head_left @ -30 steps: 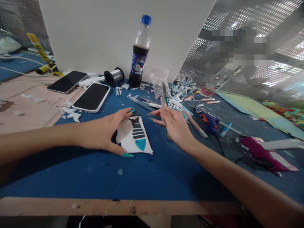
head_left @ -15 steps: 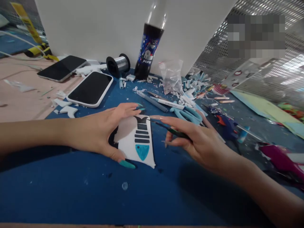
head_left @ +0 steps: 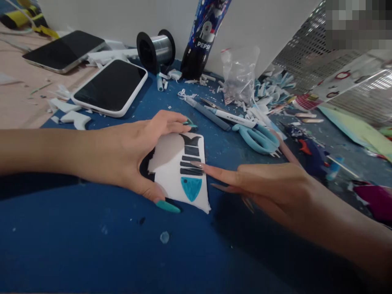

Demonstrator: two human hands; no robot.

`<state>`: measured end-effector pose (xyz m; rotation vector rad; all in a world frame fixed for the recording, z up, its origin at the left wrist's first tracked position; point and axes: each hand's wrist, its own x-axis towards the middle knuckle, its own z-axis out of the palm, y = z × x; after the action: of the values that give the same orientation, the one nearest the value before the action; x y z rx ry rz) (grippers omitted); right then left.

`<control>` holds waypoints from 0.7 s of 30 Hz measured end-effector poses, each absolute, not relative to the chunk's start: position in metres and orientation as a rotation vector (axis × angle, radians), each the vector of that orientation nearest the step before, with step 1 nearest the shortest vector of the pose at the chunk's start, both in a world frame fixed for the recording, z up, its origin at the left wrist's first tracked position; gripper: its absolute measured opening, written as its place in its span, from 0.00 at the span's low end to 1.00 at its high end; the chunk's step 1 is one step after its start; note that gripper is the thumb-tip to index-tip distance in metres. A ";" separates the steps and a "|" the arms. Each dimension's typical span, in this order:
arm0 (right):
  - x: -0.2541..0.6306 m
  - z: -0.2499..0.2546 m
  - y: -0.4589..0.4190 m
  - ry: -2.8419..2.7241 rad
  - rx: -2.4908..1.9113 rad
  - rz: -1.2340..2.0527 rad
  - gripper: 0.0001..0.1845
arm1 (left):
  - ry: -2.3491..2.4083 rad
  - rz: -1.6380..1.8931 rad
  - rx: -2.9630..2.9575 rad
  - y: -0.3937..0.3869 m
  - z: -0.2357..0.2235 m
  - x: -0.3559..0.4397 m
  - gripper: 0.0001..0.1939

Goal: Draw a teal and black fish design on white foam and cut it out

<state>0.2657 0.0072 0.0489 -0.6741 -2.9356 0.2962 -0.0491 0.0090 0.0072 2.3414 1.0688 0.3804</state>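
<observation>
My left hand [head_left: 122, 155] lies on the blue mat [head_left: 92, 245] and grips a white cut-out piece [head_left: 180, 179] between thumb and fingers. The piece carries black stripes and a teal shield shape. My right hand [head_left: 269, 188] reaches in from the right. Its index finger is stretched out, with the long nail touching the black stripes. Its other fingers curl under the palm, and what they hold, if anything, is hidden.
Teal scissors [head_left: 257, 136], a grey pen [head_left: 208, 114] and a blue glue gun [head_left: 309, 153] lie behind my right hand. Two phones [head_left: 112, 87] [head_left: 63, 49], a wire spool [head_left: 156, 49], a Pepsi bottle [head_left: 203, 36], a plastic bag [head_left: 240, 73] and foam scraps sit further back.
The view has moved closer and lower. My right hand brought a green-handled tool down from upright, moved to the piece, and now the tool is out of sight. My left hand kept hold.
</observation>
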 end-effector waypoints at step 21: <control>0.269 0.039 0.002 -3.099 -0.639 -0.031 0.34 | 1.041 0.463 2.369 0.006 0.006 -0.049 0.53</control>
<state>0.2691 0.0022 0.0394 -0.6394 -3.0990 -0.0308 -0.0491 0.0064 0.0057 2.3693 1.0413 0.4625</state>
